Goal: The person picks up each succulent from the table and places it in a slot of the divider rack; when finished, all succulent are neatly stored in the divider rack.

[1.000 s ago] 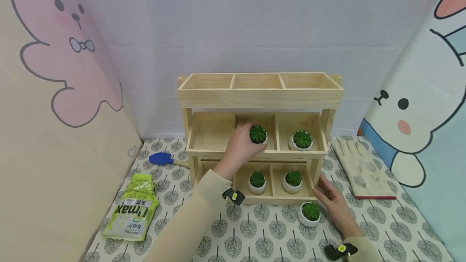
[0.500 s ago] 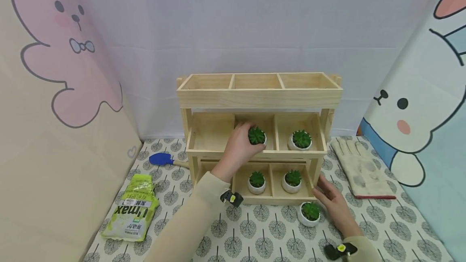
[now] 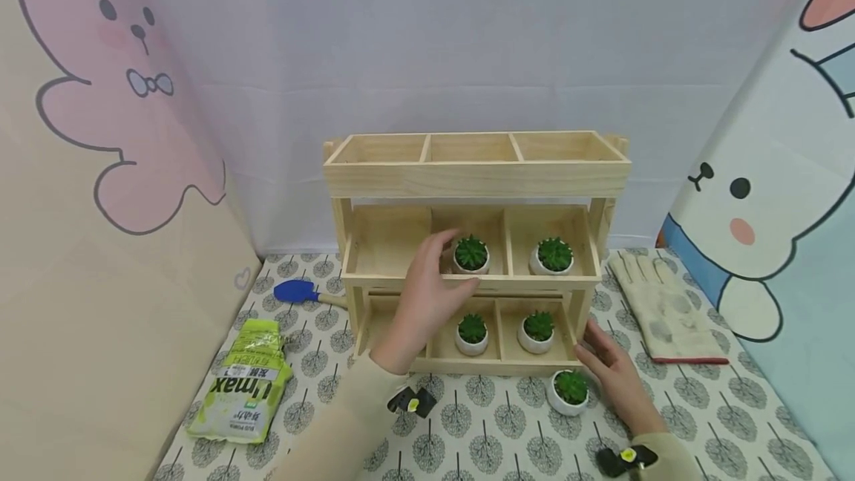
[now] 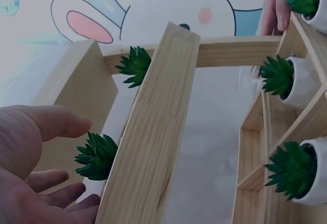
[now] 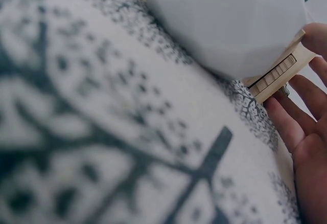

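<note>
A small potted succulent (image 3: pixel 470 254) in a white pot sits in the middle compartment of the wooden plant stand's (image 3: pixel 477 180) second tier. My left hand (image 3: pixel 427 292) is just to its left, fingers spread and thumb apart, holding nothing. In the left wrist view the succulent's leaves (image 4: pixel 97 156) show beyond the left hand's thumb; its pot is hidden behind a wooden board. My right hand (image 3: pixel 617 377) holds the right end of the lowest tier, thumb at the front corner and fingers along the side. Another potted succulent (image 3: pixel 568 392) stands on the tablecloth beside it.
More potted succulents stand in the right compartment (image 3: pixel 553 255) of the second tier and in the lowest tier (image 3: pixel 471 334). A green-and-white bag (image 3: pixel 243 384) and a blue trowel (image 3: pixel 297 291) lie at left, a work glove (image 3: pixel 668 310) at right.
The left hand has let go of the succulent in the second tier's middle compartment and drawn back slightly down and left. The right hand has stayed at the stand's end.
</note>
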`<state>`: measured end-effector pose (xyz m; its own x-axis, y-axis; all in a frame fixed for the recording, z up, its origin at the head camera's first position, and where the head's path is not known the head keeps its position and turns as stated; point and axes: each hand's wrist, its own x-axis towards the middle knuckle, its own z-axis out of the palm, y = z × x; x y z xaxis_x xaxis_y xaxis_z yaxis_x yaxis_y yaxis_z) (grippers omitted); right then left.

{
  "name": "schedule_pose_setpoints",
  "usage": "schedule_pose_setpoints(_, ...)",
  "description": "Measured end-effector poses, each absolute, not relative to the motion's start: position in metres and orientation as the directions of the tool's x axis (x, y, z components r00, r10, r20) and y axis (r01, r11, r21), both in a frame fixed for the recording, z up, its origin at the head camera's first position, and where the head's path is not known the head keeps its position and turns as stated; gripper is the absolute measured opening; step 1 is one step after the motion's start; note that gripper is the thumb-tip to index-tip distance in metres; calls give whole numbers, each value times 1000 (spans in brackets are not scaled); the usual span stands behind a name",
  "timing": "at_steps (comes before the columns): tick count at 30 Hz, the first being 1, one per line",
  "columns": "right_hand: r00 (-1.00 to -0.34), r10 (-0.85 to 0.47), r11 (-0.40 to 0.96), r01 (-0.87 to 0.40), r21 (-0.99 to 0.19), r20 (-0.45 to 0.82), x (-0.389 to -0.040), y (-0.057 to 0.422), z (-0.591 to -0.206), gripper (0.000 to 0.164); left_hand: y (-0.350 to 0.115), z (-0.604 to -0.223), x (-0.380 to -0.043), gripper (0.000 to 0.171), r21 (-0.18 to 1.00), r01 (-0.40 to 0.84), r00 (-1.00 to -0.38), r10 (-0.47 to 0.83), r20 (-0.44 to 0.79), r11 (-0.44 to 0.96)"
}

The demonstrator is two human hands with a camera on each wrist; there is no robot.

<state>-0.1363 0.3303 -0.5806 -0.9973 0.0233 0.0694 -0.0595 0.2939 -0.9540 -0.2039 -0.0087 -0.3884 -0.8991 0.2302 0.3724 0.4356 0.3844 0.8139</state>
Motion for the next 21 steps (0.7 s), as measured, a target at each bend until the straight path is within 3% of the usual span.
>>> schedule_pose_setpoints(11, -998, 45, 302, -21, -953, 36, -137, 329, -577, 73, -15, -414, -165, 64, 829, 534, -844, 166, 511, 167)
schedule_pose_setpoints(21, -998, 28, 303, -49, -952, 60, -136, 327, -575, 70, 4, -466, -138, 47, 895, 419, -892, 257, 373, 154)
